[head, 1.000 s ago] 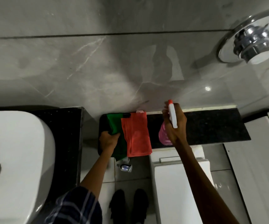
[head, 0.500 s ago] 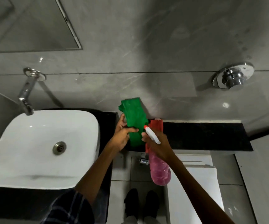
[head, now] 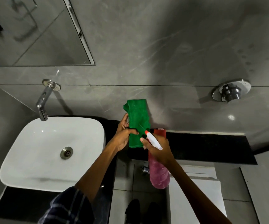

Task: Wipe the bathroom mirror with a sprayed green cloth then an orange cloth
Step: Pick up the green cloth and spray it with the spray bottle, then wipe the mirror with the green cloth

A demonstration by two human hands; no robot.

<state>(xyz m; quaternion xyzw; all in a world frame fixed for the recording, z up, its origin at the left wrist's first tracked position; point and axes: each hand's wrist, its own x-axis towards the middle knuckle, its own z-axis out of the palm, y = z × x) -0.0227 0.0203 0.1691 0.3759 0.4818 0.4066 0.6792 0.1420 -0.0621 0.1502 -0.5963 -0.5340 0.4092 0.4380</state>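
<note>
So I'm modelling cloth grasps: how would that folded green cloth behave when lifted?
The folded green cloth, pinched by the left hand, probably flops: its top edge curls. It likely feels light, held by fingertips alone. Its fuzzy weave suggests little slipping.

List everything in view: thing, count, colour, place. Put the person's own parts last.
green cloth: one, green, held up in front of the wall, above the ledge
spray bottle: one, pink body with white head and red nozzle, nozzle aimed at the green cloth
orange cloth: one, orange-red, on the black ledge, mostly hidden behind the bottle
mirror: one, upper left on the wall
tap: one, chrome, wall-mounted above the basin
basin: one, white, on the black counter at left
black ledge: one, along the wall at right
flush button: one, chrome, on the wall at right
left hand: grip on the green cloth
right hand: grip on the spray bottle
</note>
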